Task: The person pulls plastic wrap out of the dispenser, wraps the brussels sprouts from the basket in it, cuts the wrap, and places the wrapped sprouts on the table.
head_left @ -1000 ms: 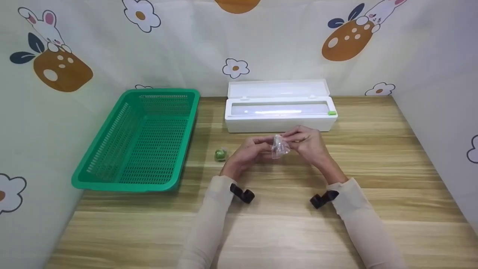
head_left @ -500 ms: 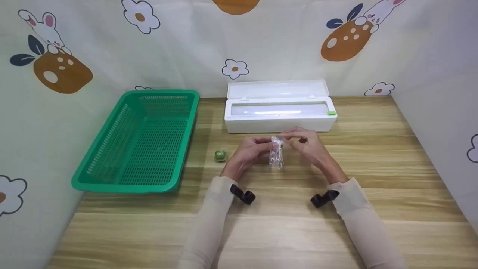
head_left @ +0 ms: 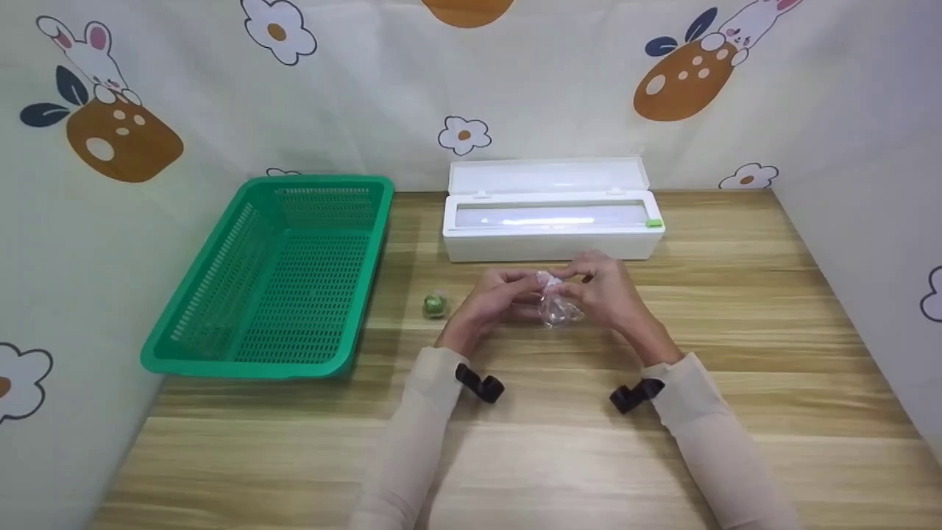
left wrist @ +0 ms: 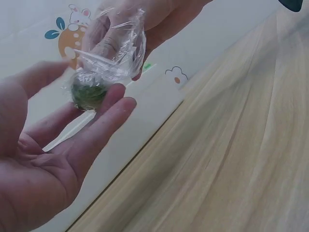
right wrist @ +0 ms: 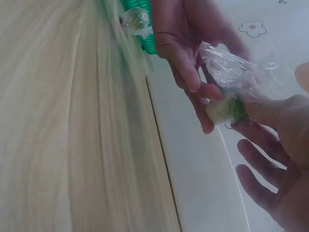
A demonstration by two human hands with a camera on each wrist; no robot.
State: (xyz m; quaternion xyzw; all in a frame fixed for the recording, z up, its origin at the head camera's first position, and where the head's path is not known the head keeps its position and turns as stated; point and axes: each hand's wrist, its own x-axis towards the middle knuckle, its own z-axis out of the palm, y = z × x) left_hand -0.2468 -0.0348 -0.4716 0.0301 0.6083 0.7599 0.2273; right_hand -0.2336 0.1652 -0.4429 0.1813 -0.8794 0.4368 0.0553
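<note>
A small green Brussels sprout (right wrist: 226, 110), covered in clear cling film (right wrist: 231, 67), is held up between both hands, above the table and in front of the white box. My left hand (head_left: 500, 298) holds the sprout at its fingertips, thumb on one side and fingers below. With thumb and forefinger my right hand (head_left: 607, 291) pinches the sprout and its film from the other side. A loose tail of film sticks out and partly covers the right fingers in the left wrist view. Beside my left hand lies another film-wrapped sprout (head_left: 434, 305) on the table.
At the back stands a white cling film dispenser box (head_left: 552, 246), its lid (head_left: 548, 177) raised and a green slider (head_left: 653, 223) at its right end. A green plastic basket (head_left: 357, 309) sits to the left on the wooden table (head_left: 544, 456). Patterned curtain (head_left: 368, 96) surrounds the table.
The loose film first dropped to hang straight below the fingers, then bunched toward the right hand. My right hand drew slightly back, then closed in on the sprout again. Left hand hardly moved.
</note>
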